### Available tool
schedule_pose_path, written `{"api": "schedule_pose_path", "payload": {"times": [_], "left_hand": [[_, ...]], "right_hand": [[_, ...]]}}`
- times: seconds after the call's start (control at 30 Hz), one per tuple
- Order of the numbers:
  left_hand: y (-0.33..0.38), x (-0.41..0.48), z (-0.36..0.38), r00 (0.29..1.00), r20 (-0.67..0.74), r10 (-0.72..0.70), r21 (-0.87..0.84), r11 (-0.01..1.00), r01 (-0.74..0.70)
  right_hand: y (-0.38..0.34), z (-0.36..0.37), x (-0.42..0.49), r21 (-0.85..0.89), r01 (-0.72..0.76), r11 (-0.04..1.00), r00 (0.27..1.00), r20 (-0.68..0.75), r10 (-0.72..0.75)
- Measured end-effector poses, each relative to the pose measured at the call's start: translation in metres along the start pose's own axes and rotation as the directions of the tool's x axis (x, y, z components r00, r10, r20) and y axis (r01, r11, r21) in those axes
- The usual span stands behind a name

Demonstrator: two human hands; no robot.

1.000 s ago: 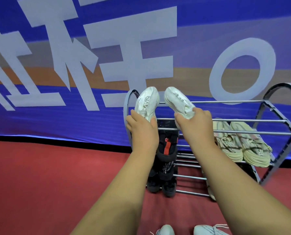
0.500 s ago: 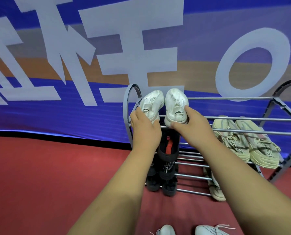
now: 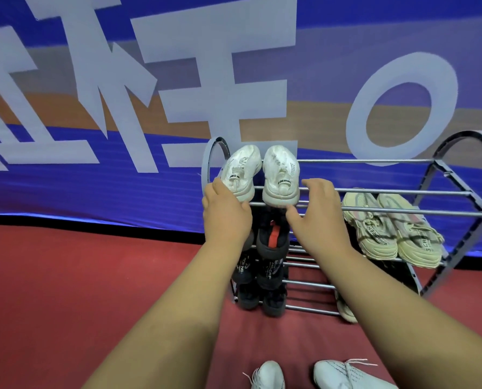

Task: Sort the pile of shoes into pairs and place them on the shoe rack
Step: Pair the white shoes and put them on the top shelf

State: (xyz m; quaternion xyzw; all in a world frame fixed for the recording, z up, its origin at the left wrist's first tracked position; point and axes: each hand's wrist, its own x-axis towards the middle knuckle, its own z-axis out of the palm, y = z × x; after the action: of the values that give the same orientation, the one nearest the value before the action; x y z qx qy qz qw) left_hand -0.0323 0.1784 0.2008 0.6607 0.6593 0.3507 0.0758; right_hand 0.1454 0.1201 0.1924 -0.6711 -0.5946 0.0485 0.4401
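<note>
Left hand: The left hand (image 3: 225, 217) is cupped round the heel of the left white mesh sneaker (image 3: 241, 171). The thumb lies against the sole edge. The fingertips are hidden behind the hand.
Right hand: The right hand (image 3: 318, 214) holds nothing. Its fingers (image 3: 318, 185) are spread wide.
Right white shoe: The right white mesh sneaker (image 3: 280, 175) stands just beside those spread fingers, on their inner side. The thumb reaches under its heel, but I cannot tell whether it makes contact.
Pair position: Both white sneakers sit on the top tier of the grey metal-bar shoe rack with heart-shaped ends (image 3: 374, 161). They are side by side and touching, toes tilted up and away from the fingers, heels on the front bars.
Beige pair: A pair of beige chunky knit sneakers (image 3: 374, 228) rests one tier down, beyond the outer side of the right hand's fingers and apart from them.
Black shoes: Black shoes with a red pull tab (image 3: 270, 240) sit directly below both hands, partly hidden by the wrists. A lower pair of black shoes (image 3: 270, 301) sits beneath them at the bottom of the rack.
Floor shoes: Two white laced sneakers (image 3: 343, 373) lie on the red floor (image 3: 65, 290), well behind the fingers and near the person.
Backdrop: A blue banner with large white characters (image 3: 65, 192) hangs beyond the fingers, behind the rack.
</note>
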Motion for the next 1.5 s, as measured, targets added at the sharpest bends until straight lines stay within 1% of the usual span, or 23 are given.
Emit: {"api": "schedule_pose_path", "payload": {"times": [0.07, 0.13, 0.2, 0.27, 0.37, 0.47, 0.53, 0.57, 0.6, 0.67, 0.7, 0.73, 0.8, 0.87, 0.93, 0.97, 1.0, 1.1, 1.2, 1.3, 1.37, 1.43, 1.5], "left_hand": [[0.001, -0.009, -0.008, 0.999, 0.031, -0.035, 0.041, 0.999, 0.034], [0.001, -0.021, -0.01, 0.989, 0.088, -0.117, 0.134, 0.985, 0.105], [-0.002, -0.034, -0.007, 0.953, 0.211, -0.219, 0.234, 0.958, 0.168], [-0.004, -0.049, -0.008, 0.861, 0.428, -0.276, 0.316, 0.938, 0.144], [-0.004, -0.068, -0.016, 0.684, 0.692, -0.231, 0.402, 0.91, -0.1], [-0.006, -0.091, -0.007, 0.504, 0.815, -0.285, 0.442, 0.868, -0.225], [-0.017, -0.113, 0.015, 0.403, 0.849, -0.341, 0.44, 0.879, -0.183], [-0.025, -0.127, 0.029, 0.377, 0.856, -0.355, 0.434, 0.888, -0.149], [-0.034, -0.142, 0.045, 0.367, 0.857, -0.361, 0.431, 0.893, -0.13], [-0.054, -0.179, 0.078, 0.345, 0.862, -0.371, 0.452, 0.871, -0.193], [-0.067, -0.2, 0.094, 0.328, 0.86, -0.39, 0.474, 0.849, -0.233], [-0.081, -0.223, 0.107, 0.315, 0.854, -0.415, 0.492, 0.84, -0.226], [-0.115, -0.27, 0.132, 0.307, 0.823, -0.479, 0.539, 0.828, -0.155], [-0.144, -0.317, 0.151, 0.317, 0.765, -0.561, 0.602, 0.797, -0.045], [-0.168, -0.36, 0.163, 0.274, 0.695, -0.664, 0.647, 0.745, 0.165], [-0.176, -0.378, 0.168, 0.264, 0.66, -0.704, 0.661, 0.71, 0.243], [-0.183, -0.392, 0.171, 0.288, 0.64, -0.712, 0.661, 0.702, 0.267], [-0.2, -0.415, 0.182, 0.411, 0.629, -0.66, 0.648, 0.737, 0.191], [-0.207, -0.415, 0.192, 0.463, 0.618, -0.635, 0.627, 0.754, 0.196], [-0.202, -0.412, 0.193, 0.496, 0.609, -0.619, 0.609, 0.765, 0.209], [-0.196, -0.41, 0.193, 0.479, 0.59, -0.649, 0.619, 0.745, 0.248], [-0.191, -0.406, 0.194, 0.432, 0.566, -0.702, 0.644, 0.704, 0.301], [-0.19, -0.401, 0.195, 0.412, 0.56, -0.719, 0.642, 0.691, 0.333]], "right_hand": [[-0.001, -0.009, -0.008, -0.026, -0.024, 0.999, 1.0, -0.021, 0.024], [0.002, -0.017, -0.017, -0.051, -0.025, 0.998, 1.0, -0.001, 0.025], [0.013, -0.026, -0.03, -0.098, 0.017, 0.995, 0.999, 0.034, -0.014], [0.029, -0.037, -0.042, -0.143, 0.071, 0.987, 0.997, 0.044, -0.065], [0.059, -0.054, -0.057, -0.219, 0.102, 0.97, 0.993, 0.077, -0.087], [0.089, -0.058, -0.077, -0.283, 0.042, 0.958, 0.984, 0.18, 0.01], [0.108, -0.05, -0.098, -0.277, -0.036, 0.96, 0.969, 0.224, 0.101], [0.118, -0.044, -0.111, -0.273, -0.069, 0.96, 0.958, 0.251, 0.141], [0.128, -0.036, -0.127, -0.276, -0.102, 0.956, 0.941, 0.286, 0.183], [0.155, -0.019, -0.161, -0.322, -0.152, 0.935, 0.877, 0.392, 0.277], [0.171, -0.01, -0.179, -0.349, -0.167, 0.922, 0.83, 0.456, 0.323], [0.187, -0.002, -0.196, -0.393, -0.19, 0.9, 0.777, 0.5, 0.382], [0.217, 0.013, -0.232, -0.485, -0.271, 0.831, 0.66, 0.535, 0.528], [0.244, 0.021, -0.264, -0.598, -0.372, 0.71, 0.539, 0.484, 0.69], [0.264, 0.023, -0.295, -0.683, -0.427, 0.593, 0.462, 0.399, 0.792], [0.275, 0.023, -0.309, -0.712, -0.427, 0.557, 0.444, 0.372, 0.815], [0.283, 0.021, -0.32, -0.734, -0.403, 0.546, 0.438, 0.369, 0.82], [0.303, 0.018, -0.338, -0.757, -0.325, 0.567, 0.451, 0.403, 0.796], [0.315, 0.017, -0.335, -0.765, -0.261, 0.589, 0.503, 0.413, 0.759], [0.317, 0.02, -0.324, -0.779, -0.265, 0.568, 0.457, 0.418, 0.785], [0.315, 0.024, -0.323, -0.822, -0.203, 0.532, 0.467, 0.396, 0.791], [0.31, 0.028, -0.329, -0.862, -0.136, 0.488, 0.479, 0.374, 0.794], [0.304, 0.033, -0.336, -0.863, -0.173, 0.474, 0.446, 0.361, 0.819]]}}
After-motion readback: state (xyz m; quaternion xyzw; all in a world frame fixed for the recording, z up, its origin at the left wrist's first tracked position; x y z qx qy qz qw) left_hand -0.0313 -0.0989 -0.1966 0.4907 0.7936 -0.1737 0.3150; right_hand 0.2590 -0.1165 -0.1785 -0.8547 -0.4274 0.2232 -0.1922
